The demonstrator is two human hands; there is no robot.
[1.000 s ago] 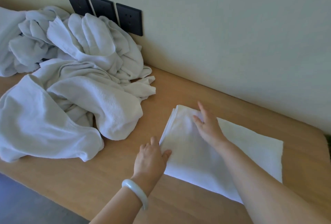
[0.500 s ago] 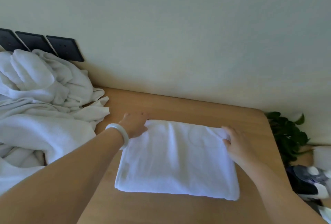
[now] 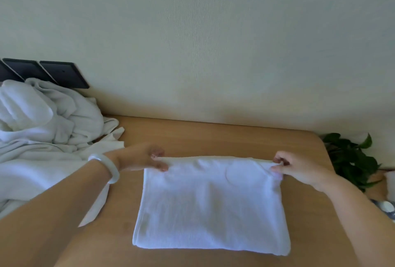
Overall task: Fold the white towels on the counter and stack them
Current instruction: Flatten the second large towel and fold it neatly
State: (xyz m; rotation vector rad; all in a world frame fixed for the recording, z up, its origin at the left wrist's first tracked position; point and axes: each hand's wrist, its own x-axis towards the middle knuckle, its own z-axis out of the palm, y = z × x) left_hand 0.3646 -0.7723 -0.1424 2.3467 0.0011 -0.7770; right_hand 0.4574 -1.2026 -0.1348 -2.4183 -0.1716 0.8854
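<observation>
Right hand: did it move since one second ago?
Yes. The right hand went rightward, toward the rounded end of the counter, and now pinches the far right corner of the towel.

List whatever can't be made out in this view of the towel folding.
Head view:
Towel pile: cut off by the left edge, partly behind the left forearm; count unknowable.
Folded towel: far corners hidden inside the left hand and right hand.
Plant: base hidden behind the counter.
Things at the right edge: cut off, unidentifiable.
</observation>
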